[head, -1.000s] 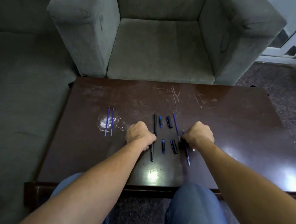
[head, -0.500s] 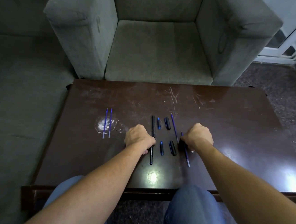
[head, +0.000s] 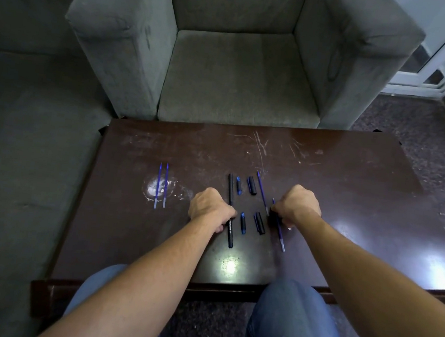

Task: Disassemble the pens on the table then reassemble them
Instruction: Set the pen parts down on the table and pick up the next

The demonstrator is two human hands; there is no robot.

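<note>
Resting curled hands on scratched dark table (head: 350, 180), grip unclear; grey armchair (head: 240, 61) behind.

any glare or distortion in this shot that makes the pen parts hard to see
Head view: bright glare patches on the glossy table, one just below the black pen barrel, another near the right edge; wide-angle lens bows the armchair and table edges; dim light makes the dark caps blend into the wood.

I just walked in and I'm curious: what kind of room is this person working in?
Probably a living room or lounge. A grey upholstered armchair faces a low, scratched dark wooden coffee table, with a matching sofa alongside and a glazed door in the corner.
</note>
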